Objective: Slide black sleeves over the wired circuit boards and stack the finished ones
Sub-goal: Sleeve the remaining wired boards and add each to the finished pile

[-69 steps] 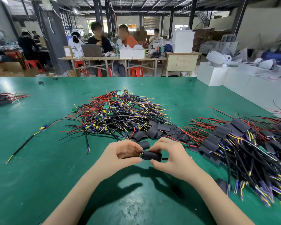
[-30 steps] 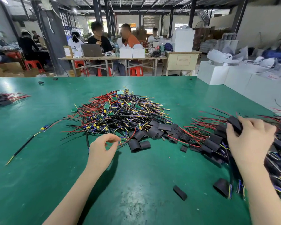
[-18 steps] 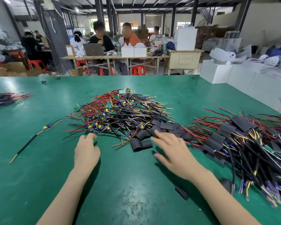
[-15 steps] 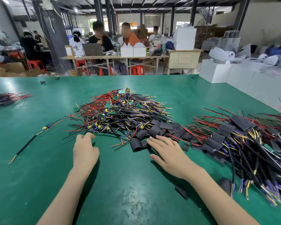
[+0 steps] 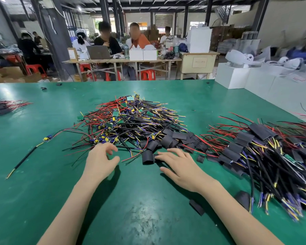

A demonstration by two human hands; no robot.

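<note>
Two hands low over table | left hand (image 5: pixel 101 160) loosely curled, empty | right hand (image 5: pixel 179 164) flat, fingertips touching black sleeve (image 5: pixel 147 157)

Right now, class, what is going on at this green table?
A person is sleeving wired circuit boards. Neither hand holds anything: the left hand reaches toward the heap of bare boards, while the right hand's straight fingers touch a loose black sleeve. Finished, sleeved boards lie piled to the right on the table.
</note>
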